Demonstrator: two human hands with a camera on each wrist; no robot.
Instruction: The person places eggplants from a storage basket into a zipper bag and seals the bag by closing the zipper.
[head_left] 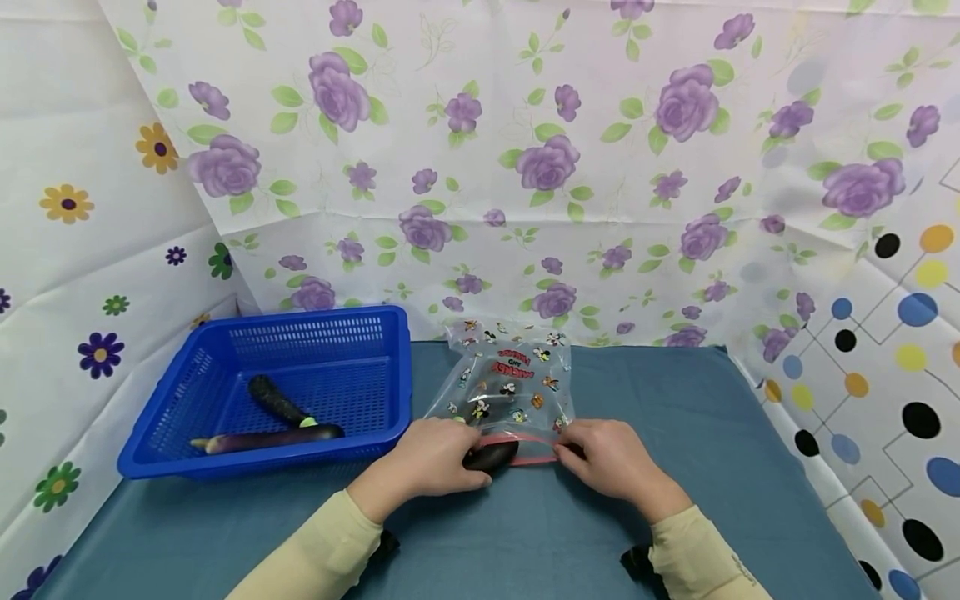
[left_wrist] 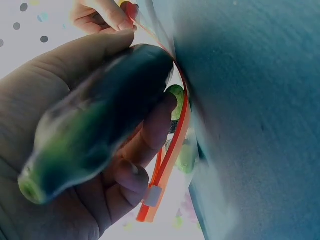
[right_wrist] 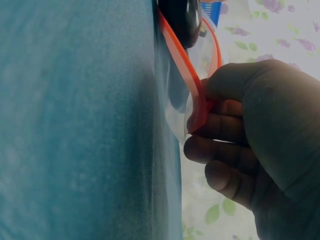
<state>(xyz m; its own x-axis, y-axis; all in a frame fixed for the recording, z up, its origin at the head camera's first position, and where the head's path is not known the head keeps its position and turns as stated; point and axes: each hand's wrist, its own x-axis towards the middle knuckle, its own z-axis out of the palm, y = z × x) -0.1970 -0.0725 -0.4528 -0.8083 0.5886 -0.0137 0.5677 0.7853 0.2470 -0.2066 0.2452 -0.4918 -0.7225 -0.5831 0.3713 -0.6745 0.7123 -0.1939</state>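
My left hand (head_left: 442, 454) grips a dark eggplant (left_wrist: 105, 117), its green stem end lying toward the palm. The eggplant's rounded tip is at the parted mouth of a clear zip bag (head_left: 517, 392) with cartoon prints, which lies flat on the table. With thumb and fingers my right hand (head_left: 611, 458) pinches the right end of the bag's red zip strip (right_wrist: 185, 65). A white slider (left_wrist: 153, 195) sits near the strip's other end. Through the plastic, a dark shape shows inside the bag, and green ends appear behind the strip in the left wrist view.
A blue plastic basket (head_left: 401, 367) stands at the left, with two more dark, long eggplants (head_left: 273, 400) in it. The blue-green cloth (head_left: 660, 392) covers the table. Patterned sheets (head_left: 487, 183) hang at the back and both sides.
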